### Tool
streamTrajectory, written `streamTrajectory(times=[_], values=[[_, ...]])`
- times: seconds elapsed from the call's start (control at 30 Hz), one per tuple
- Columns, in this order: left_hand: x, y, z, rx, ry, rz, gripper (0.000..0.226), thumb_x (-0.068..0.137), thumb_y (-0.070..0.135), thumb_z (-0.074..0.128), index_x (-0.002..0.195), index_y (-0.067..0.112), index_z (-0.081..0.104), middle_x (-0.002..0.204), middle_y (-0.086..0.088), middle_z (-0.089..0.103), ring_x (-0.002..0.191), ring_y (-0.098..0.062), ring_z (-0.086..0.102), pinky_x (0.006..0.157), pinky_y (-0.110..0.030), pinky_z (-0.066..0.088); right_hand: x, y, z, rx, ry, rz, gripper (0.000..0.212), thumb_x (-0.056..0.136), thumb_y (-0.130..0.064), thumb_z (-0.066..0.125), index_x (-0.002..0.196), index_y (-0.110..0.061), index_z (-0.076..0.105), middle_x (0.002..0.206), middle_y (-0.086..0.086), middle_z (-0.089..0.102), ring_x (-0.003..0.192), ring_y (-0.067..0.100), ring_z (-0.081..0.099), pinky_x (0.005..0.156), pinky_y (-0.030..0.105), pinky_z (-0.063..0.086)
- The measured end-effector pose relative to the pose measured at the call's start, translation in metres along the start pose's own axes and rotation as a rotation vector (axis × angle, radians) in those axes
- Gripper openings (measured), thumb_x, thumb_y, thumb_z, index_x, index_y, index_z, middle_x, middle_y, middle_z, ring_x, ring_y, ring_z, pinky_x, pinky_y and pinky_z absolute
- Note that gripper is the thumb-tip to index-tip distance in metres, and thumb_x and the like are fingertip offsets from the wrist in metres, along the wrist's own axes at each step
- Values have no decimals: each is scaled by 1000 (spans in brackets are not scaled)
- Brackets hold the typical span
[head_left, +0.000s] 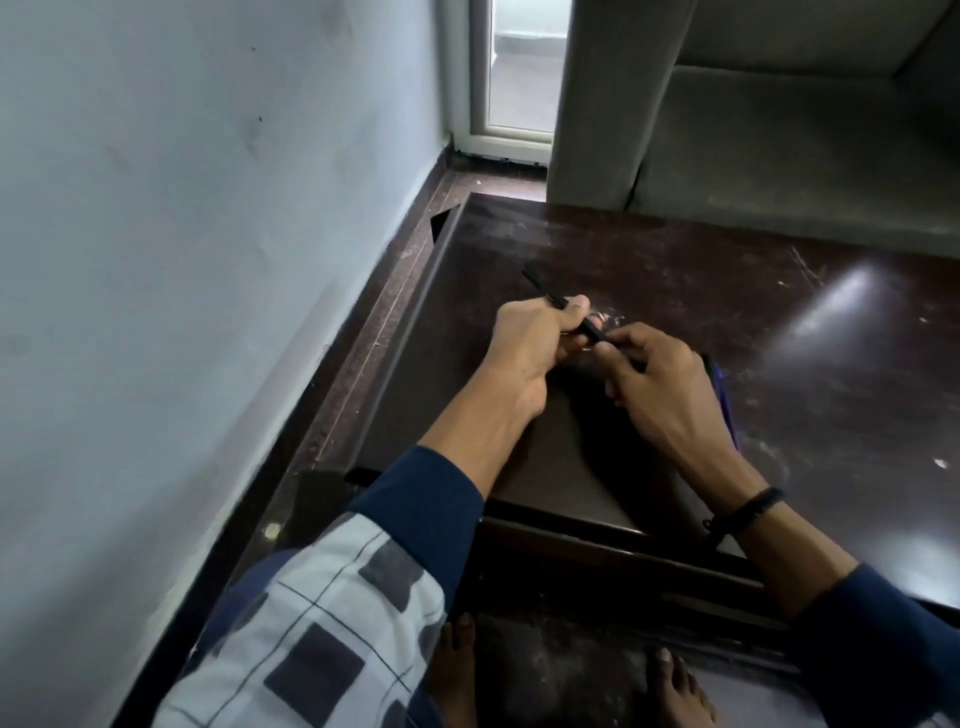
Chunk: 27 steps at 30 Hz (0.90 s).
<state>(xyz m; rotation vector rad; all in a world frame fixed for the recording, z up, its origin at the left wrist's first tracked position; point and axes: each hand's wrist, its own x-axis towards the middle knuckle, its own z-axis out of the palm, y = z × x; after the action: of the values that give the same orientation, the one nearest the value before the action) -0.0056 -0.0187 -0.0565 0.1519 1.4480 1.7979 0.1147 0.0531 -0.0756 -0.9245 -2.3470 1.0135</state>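
Over the near left part of the dark table (810, 332), we find a thin black pen (546, 287) held clear of the surface between both hands. The left hand (524, 348) is closed in a fist round its middle. The right hand (660, 379) pinches its near end with curled fingertips. We judge the pen light, stiff and smooth, apt to slip or roll if released. A firm grip on the barrel, with any pull taken at the end, suits it. The pinched end is covered by the fingers, so we cannot tell whether a cap sits there. A blue pen (723, 397) lies on the table, largely hidden behind the right hand.
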Motion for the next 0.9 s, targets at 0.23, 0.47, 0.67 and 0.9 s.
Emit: streamTrajectory(times=[0.23,0.47,0.67,0.9], values=[[-4,6,1,52,-57,16,16,95,1,65,109,-7,70,78,-7,71,66,-7,69,67,-19,57,-1,-6,-12,275,-86,166,24,104,-27,58,86,-17,71,52,-2,61,49,11,54,56,31,44],[-5,6,1,37,-61,26,5,94,3,67,94,2,71,76,-4,74,73,-10,71,70,-20,60,1,-12,-27,172,-163,163,23,103,-38,58,89,-24,71,63,-2,70,56,9,63,59,29,48],[-1,13,-7,-57,31,46,5,92,3,69,88,4,70,83,-10,75,88,-18,74,75,-23,60,9,-2,-66,-204,-108,119,11,89,-39,76,91,-29,74,82,-12,71,80,5,66,73,26,51],[0,21,-13,-98,68,74,5,92,2,69,88,4,70,83,-10,75,91,-20,74,75,-23,61,7,-4,-51,-423,-352,-52,37,87,-17,76,119,-37,73,110,-8,59,100,12,58,86,29,46]])
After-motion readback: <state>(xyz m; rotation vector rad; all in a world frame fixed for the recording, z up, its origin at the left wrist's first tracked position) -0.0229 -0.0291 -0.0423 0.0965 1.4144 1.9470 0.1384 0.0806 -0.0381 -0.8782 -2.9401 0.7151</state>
